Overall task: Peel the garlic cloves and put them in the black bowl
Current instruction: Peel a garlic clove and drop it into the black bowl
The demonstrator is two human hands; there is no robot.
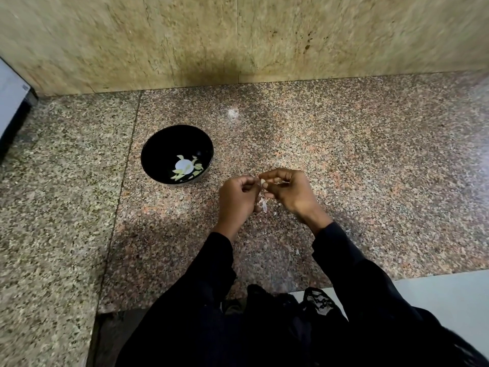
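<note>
A black bowl stands on the granite counter, left of my hands, with several peeled pale garlic cloves lying at its bottom. My right hand pinches a small garlic clove between thumb and fingers. My left hand meets it from the left, its curled fingertips pinching the clove's papery skin. A strip of loose skin hangs down between the two hands. Most of the clove is hidden by the fingers.
The speckled granite counter runs back to a beige stone wall. Small bits of garlic skin lie on the counter near my hands. A grey object sits at the far left edge. My black sleeves fill the foreground.
</note>
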